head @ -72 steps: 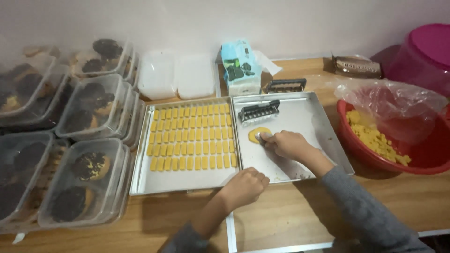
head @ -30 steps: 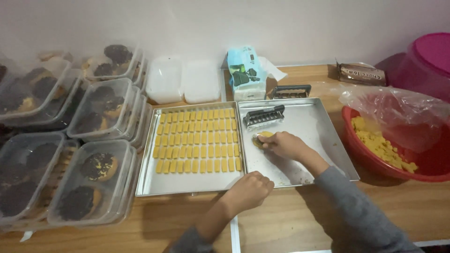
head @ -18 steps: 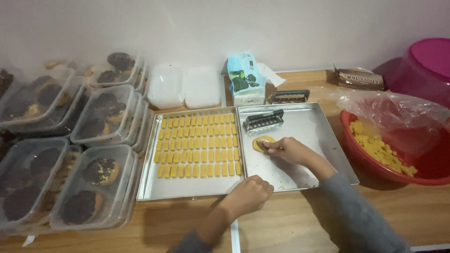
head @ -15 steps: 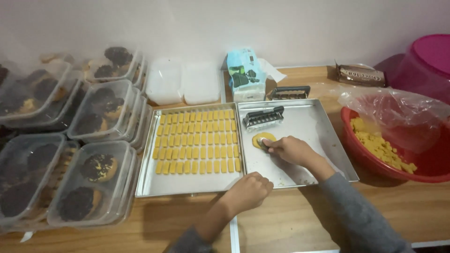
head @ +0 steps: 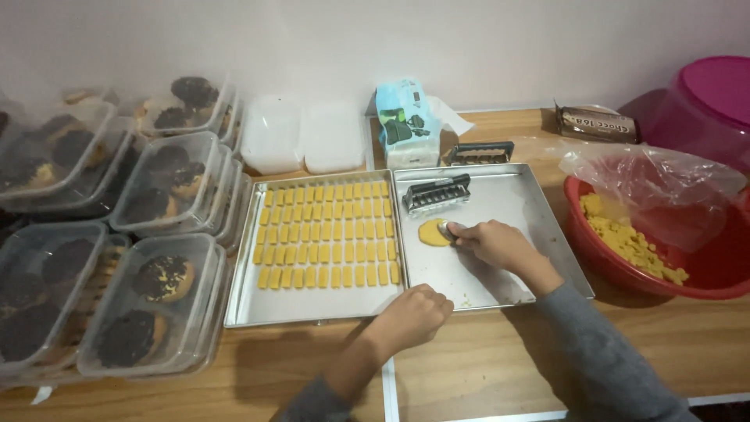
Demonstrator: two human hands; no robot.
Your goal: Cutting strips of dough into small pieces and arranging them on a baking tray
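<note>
Right hand (head: 492, 242) rests low on the right metal tray (head: 539, 227), fingers curled narrow around a small shiny metal tool (head: 448, 228), pressing it onto the flat round disc of yellow dough (head: 432, 233) near the tray's left side; what kind of tool it is, cannot tell. Left hand (head: 410, 316) is a closed fist, holding nothing visible, resting at the near rim where the two trays meet, on the table (head: 484, 367). Just behind the dough disc lies a black-and-metal comb-like cutter (head: 436, 193), on the same tray, apart from the hand. Left metal tray (head: 312, 305) sits touching the right one and carries neat rows of small yellow dough bars (head: 324, 234). A few crumbs on the right tray near the fist. Red basin (head: 703, 273) to the right holds loose yellow dough pieces (head: 625, 238) under a crumpled clear plastic bag (head: 656, 184). Stacked clear plastic boxes of dark cookies (head: 117, 227) fill the left side. Blue-white carton (head: 402, 121) stands behind the trays, beside two white lids (head: 301, 137).
</note>
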